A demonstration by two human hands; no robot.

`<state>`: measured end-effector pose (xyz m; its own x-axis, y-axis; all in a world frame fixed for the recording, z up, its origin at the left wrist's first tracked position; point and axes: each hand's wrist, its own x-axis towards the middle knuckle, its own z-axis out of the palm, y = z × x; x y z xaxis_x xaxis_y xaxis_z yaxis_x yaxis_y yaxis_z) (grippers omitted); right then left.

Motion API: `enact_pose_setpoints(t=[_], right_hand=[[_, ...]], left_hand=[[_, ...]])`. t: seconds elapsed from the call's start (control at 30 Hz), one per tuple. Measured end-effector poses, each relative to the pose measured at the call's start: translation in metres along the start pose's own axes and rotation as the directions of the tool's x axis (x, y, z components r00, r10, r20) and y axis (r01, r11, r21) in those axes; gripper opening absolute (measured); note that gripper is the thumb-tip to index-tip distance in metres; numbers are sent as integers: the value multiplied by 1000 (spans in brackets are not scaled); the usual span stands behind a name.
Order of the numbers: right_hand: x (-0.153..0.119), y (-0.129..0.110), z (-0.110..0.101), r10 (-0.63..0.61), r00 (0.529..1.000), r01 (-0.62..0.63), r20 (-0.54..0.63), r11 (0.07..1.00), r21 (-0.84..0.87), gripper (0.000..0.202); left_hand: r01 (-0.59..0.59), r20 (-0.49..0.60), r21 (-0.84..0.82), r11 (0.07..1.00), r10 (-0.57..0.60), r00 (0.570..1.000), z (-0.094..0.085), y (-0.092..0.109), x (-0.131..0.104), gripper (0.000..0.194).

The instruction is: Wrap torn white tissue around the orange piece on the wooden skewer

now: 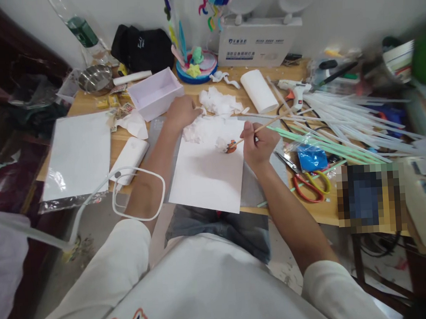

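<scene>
Grasped a thin stick (259, 128) in the curled fingers of the right hand (258, 143), with the tip apparently at a small orange-and-dark piece (231, 147) left of those fingers, on the white sheet (207, 184). Had the left hand (181, 112) near white fluff (198, 130); could not tell pinch from mere touch. Probably called for light tip pressure and steadying close to the left fingertips.

Soft, even indoor light is falling across the desk (330, 215). White sheet (200, 186) is showing bright, carrying one diffuse shadow. Metal bowl (95, 80) is glinting. Left edge and lower right corner are going dim. Wide-angle distortion is stretching the blurring margins; a mosaic patch (370, 195) is masking detail at right.
</scene>
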<state>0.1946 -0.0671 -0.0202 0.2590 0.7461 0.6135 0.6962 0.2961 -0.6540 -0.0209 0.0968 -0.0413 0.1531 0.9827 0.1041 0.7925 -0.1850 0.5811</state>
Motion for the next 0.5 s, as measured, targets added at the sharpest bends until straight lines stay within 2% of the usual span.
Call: enact_pose_setpoints(t=[0.1, 0.23, 0.37, 0.43, 0.5], right_hand=[[0, 1, -1, -2, 1000, 2, -1, 1000, -4, 62], [1, 0, -1, -1, 1000, 1, -2, 1000, 29, 61], [1, -1, -1, 3, 1000, -2, -15, 999, 50, 60], [1, -1, 0, -1, 1000, 2, -19, 998, 62, 59], [0, -2, 0, -9, 1000, 10, -15, 998, 67, 58]], left_hand=[[28, 16, 6, 1000, -28, 999, 0, 0, -1, 25], [59, 27, -70, 996, -57, 998, -6, 5, -8, 25], [25, -46, -191, 981, -34, 998, -14, 9, -16, 21], [8, -60, -201, 980, -20, 998, -19, 10, -20, 20], [-6, -37, -175, 985, 0, 999, -21, 12, -24, 11]])
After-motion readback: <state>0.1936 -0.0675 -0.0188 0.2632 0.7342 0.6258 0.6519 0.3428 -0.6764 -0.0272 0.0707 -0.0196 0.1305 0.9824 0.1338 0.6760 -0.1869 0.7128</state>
